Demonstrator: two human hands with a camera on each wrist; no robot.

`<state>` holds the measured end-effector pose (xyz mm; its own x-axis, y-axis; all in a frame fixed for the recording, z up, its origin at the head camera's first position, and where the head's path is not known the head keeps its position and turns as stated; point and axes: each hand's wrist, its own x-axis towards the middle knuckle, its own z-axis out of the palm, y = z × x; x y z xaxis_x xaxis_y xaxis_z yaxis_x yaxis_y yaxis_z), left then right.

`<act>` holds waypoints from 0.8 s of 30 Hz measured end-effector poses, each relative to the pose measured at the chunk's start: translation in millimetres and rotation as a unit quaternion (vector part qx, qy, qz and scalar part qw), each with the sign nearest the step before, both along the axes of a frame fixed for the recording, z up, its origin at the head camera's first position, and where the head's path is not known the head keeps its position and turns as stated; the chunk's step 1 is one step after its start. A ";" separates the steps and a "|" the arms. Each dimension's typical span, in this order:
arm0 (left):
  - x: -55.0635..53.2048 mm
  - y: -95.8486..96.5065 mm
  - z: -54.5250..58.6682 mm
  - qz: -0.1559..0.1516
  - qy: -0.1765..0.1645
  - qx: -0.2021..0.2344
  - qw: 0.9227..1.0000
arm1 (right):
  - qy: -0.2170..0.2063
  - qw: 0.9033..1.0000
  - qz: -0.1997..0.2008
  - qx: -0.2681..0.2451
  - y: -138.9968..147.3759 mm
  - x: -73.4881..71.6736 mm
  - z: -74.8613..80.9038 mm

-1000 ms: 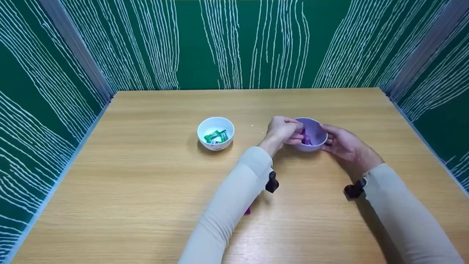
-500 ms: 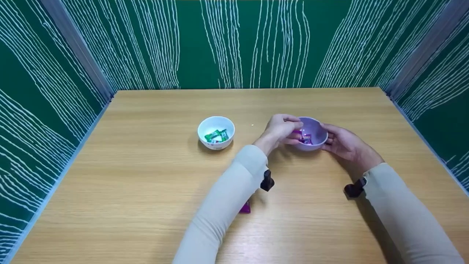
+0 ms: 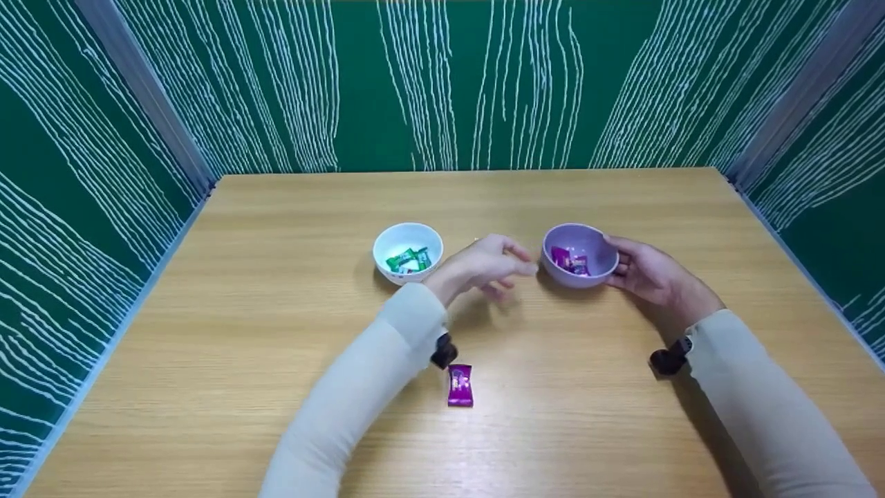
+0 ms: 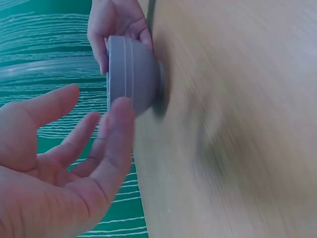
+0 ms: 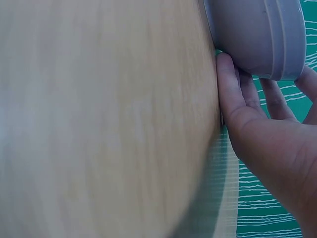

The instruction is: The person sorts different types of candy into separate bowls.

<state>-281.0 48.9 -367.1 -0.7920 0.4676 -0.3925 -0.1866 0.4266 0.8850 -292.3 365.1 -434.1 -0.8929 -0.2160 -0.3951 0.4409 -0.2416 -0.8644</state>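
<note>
My left hand (image 3: 486, 266) hovers above the table between two bowls, its fingers spread and holding nothing. In the left wrist view its fingers (image 4: 111, 158) point toward the purple bowl (image 4: 136, 74). My right hand (image 3: 650, 270) grips that purple bowl (image 3: 577, 280) at its right side, thumb at the rim and fingers low on the outer wall, as the right wrist view shows too. Purple-wrapped candies (image 3: 570, 263) lie inside the bowl. Another purple-wrapped candy (image 3: 460, 385) lies on the table near my left forearm.
Left of my left hand stands a white bowl (image 3: 387, 238) with green-wrapped candies (image 3: 409, 259) in it. Green walls with white streaks (image 3: 387, 83) enclose the wooden table (image 3: 228, 311) at the back and sides.
My left hand has let go of a purple candy in the purple bowl and moved left and away. The candy on the table is now uncovered. My right hand stays on the bowl.
</note>
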 end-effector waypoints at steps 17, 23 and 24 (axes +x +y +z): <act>40.7 -86.9 -15.3 -0.067 -0.089 0.014 0.994 | 0.001 1.000 0.006 -0.018 -0.3 -0.6 0.9; 59.5 -99.6 -31.0 -0.063 -0.094 0.014 0.994 | -0.007 1.000 0.004 -0.003 0.2 -0.3 2.1; 62.0 -100.7 -33.4 -0.063 -0.092 0.012 0.994 | -0.006 1.000 0.004 -0.005 0.2 -0.3 2.2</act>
